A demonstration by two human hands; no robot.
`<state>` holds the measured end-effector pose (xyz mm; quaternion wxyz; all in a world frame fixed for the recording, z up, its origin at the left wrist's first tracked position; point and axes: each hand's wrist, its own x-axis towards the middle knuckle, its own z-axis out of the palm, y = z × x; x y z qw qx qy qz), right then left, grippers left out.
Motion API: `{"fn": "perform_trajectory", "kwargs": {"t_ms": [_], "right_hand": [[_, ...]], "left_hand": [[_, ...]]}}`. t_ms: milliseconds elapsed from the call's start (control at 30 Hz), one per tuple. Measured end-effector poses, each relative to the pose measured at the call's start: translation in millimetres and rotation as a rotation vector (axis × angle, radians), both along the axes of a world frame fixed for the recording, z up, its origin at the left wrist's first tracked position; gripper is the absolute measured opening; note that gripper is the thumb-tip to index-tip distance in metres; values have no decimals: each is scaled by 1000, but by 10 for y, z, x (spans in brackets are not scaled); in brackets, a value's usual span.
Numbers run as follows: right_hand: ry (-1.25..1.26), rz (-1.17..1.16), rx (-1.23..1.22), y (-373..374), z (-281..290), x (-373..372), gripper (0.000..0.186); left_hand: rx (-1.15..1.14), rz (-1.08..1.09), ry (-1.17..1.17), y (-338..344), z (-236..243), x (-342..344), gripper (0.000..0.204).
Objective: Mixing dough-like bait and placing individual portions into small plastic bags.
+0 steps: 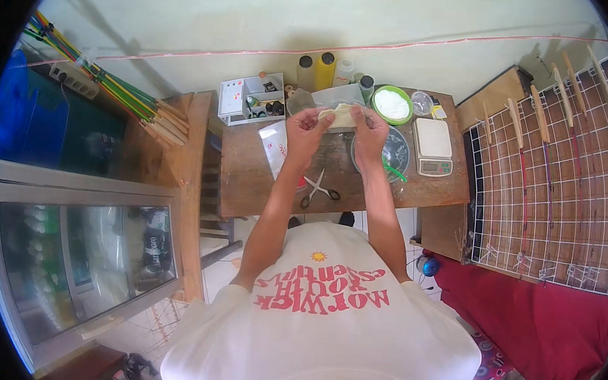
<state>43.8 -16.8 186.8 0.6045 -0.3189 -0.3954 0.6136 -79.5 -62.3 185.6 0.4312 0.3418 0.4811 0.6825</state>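
Note:
My left hand (306, 129) and my right hand (368, 134) pinch a pale cream, crinkled, soft-looking piece (337, 115) between them, raised over the table (246, 178). Beneath my right hand is a clear bowl (398, 149) with a green object (395, 172) in it. Black-handled scissors (320, 189) lie open between my forearms. A white flat sheet or packet (273, 150) lies left of my left wrist. To the right sit a white digital scale (433, 139) and a green-rimmed bowl of white powder (393, 104). A translucent container (347, 93) stands behind my hands.
At the table's back are a white organiser box (252, 98) and several bottles (325, 71). Coloured sticks (132, 101) and a glass-doored cabinet (81, 247) are at left. A wire grid (553, 195) with hanging sticks and red cloth (523, 314) are at right.

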Motion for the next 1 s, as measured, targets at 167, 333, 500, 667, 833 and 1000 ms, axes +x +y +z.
{"fn": "perform_trajectory", "kwargs": {"t_ms": [167,333,500,667,833,1000], "right_hand": [[58,26,-37,-1,-63,-21,19],[146,135,-110,-111,0,-126,20],[-170,189,-28,-158,1,-218,18],[-151,167,-43,-192,-11,-270,19],[-266,91,-50,-268,-61,-347,25],[-108,162,-110,-321,-253,-366,29]], "left_hand": [[-12,21,-41,-29,4,-70,22],[24,-42,-53,-80,-50,-179,24],[-86,-81,-57,-119,-45,-193,23],[-95,16,-43,-126,-67,-205,20],[-76,144,45,-156,-249,-217,23],[-84,161,-31,-237,-342,-259,23]]}}
